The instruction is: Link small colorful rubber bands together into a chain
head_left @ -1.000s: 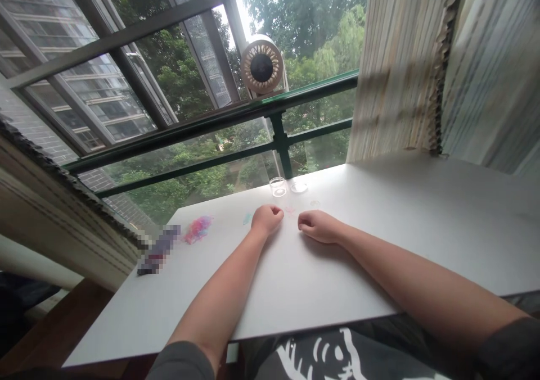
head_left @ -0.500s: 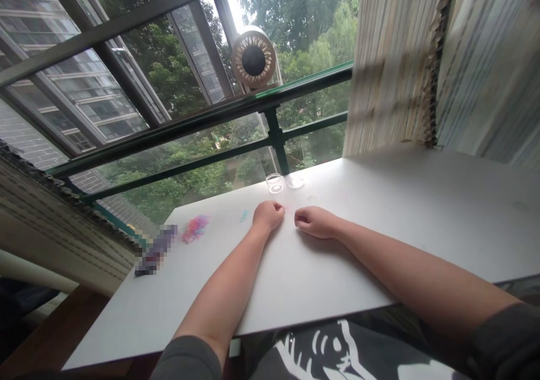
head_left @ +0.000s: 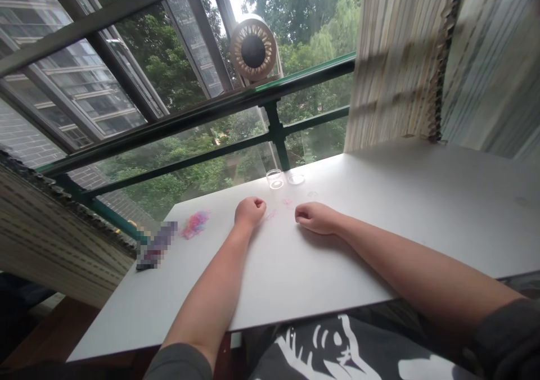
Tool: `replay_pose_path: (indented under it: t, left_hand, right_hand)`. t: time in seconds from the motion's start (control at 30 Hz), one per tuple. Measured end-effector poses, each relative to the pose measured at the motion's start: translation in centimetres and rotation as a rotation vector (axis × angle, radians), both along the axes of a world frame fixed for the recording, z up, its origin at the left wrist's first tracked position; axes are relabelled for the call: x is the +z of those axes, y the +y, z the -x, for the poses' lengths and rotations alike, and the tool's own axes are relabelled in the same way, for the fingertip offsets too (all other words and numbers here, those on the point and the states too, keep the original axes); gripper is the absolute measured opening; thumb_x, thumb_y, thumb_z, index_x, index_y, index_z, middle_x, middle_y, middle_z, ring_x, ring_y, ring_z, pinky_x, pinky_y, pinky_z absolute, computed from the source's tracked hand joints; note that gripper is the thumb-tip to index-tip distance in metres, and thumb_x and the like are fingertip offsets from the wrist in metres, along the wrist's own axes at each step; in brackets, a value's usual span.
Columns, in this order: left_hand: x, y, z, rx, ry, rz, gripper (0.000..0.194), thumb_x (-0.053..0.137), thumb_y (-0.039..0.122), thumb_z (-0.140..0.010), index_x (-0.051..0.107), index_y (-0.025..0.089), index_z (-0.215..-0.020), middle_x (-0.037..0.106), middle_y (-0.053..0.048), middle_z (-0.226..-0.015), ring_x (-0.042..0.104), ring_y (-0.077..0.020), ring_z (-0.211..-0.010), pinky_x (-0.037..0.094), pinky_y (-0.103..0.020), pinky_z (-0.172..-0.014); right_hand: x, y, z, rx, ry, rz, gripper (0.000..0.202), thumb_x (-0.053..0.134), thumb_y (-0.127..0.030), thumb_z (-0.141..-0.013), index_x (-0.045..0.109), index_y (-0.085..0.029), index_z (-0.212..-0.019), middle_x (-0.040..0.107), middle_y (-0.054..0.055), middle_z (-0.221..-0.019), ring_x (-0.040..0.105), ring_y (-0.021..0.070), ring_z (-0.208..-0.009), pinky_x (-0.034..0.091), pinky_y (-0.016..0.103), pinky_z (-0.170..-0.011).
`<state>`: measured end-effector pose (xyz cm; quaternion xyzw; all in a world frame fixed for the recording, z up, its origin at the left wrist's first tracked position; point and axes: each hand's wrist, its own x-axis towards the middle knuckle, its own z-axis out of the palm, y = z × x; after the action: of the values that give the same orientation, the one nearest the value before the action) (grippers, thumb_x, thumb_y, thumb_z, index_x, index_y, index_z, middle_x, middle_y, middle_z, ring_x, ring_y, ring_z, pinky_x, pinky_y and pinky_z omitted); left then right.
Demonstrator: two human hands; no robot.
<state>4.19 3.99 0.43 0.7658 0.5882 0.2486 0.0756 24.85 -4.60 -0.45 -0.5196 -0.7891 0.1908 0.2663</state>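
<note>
My left hand point(head_left: 250, 211) rests on the white table with its fingers curled together; whatever it may hold is hidden. Beside its fingertips lies a small cluster of thin pink pieces point(head_left: 270, 216), too fine to name. Another pink cluster point(head_left: 287, 203) is a little farther back, between the hands. My right hand point(head_left: 314, 218) lies closed on the table to the right, thumb against the curled fingers, and I cannot see inside it. Behind the hands stand a small clear round container point(head_left: 275, 180) and a clear round lid-like disc point(head_left: 296, 179).
Left on the white table point(head_left: 379, 256) is a loose pile of thin pink, red and blue strands point(head_left: 196, 224). A blurred-out dark item point(head_left: 158, 246) lies beyond it. A round fan point(head_left: 253, 51) sits at the green window railing point(head_left: 211, 122). A striped curtain point(head_left: 392, 65) hangs right.
My left hand has slid left along the table, uncovering the pink pieces near its fingertips and covering a small teal piece. The right hand has barely moved.
</note>
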Motion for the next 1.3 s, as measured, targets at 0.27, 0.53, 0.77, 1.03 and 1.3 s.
replay_pose_path:
  t: [0.27, 0.53, 0.77, 1.03, 1.3]
  left_hand:
    - [-0.6, -0.4, 1.5, -0.002, 0.048, 0.056, 0.017, 0.052, 0.027, -0.065, 0.066, 0.020, -0.073, 0.066, -0.004, -0.076, 0.055, -0.0164, -0.067, 0.038, -0.024, -0.059]
    - [0.7, -1.7, 3.7, -0.257, -0.076, 0.091, 0.023, 0.052, 0.032, -0.069, 0.066, 0.021, -0.084, 0.065, -0.002, -0.081, 0.056, -0.0144, -0.072, 0.041, -0.023, -0.067]
    - [1.1, -2.6, 14.0, 0.086, -0.153, -0.043, 0.025, 0.047, 0.029, -0.072, 0.064, 0.018, -0.087, 0.065, -0.003, -0.085, 0.057, -0.0150, -0.076, 0.043, -0.025, -0.073]
    - [-1.5, -4.6, 22.9, 0.585, -0.230, -0.127, 0.033, 0.045, 0.010, -0.066, 0.058, 0.015, -0.096, 0.063, -0.007, -0.095, 0.057, -0.0155, -0.081, 0.043, -0.026, -0.076]
    - [-2.5, -4.0, 19.2, 0.348, 0.002, -0.085, 0.024, 0.050, 0.016, -0.066, 0.065, 0.017, -0.084, 0.061, -0.005, -0.099, 0.053, -0.0171, -0.094, 0.036, -0.026, -0.089]
  right_hand:
    - [-0.1, 0.3, -0.1, -0.021, -0.022, 0.039, 0.014, 0.047, -0.023, -0.071, 0.060, -0.018, -0.073, 0.062, 0.002, -0.071, 0.050, 0.0123, -0.062, 0.034, 0.022, -0.057]
    - [0.1, 0.1, -0.1, -0.007, -0.049, 0.051, 0.015, 0.045, -0.025, -0.071, 0.059, -0.018, -0.073, 0.060, 0.001, -0.067, 0.049, 0.0120, -0.060, 0.033, 0.022, -0.055]
    - [0.3, -0.2, -0.1, 0.007, -0.069, 0.086, 0.018, 0.043, -0.028, -0.071, 0.059, -0.019, -0.072, 0.062, 0.003, -0.070, 0.052, 0.0147, -0.063, 0.035, 0.024, -0.056]
    - [-0.1, 0.1, -0.2, 0.015, -0.096, 0.091, 0.021, 0.041, -0.033, -0.074, 0.057, -0.021, -0.073, 0.063, 0.004, -0.075, 0.055, 0.0168, -0.066, 0.039, 0.026, -0.060]
    - [-0.2, 0.2, -0.3, 0.032, -0.103, 0.090, 0.024, 0.040, -0.036, -0.075, 0.057, -0.020, -0.075, 0.063, 0.003, -0.077, 0.056, 0.0179, -0.070, 0.040, 0.027, -0.063]
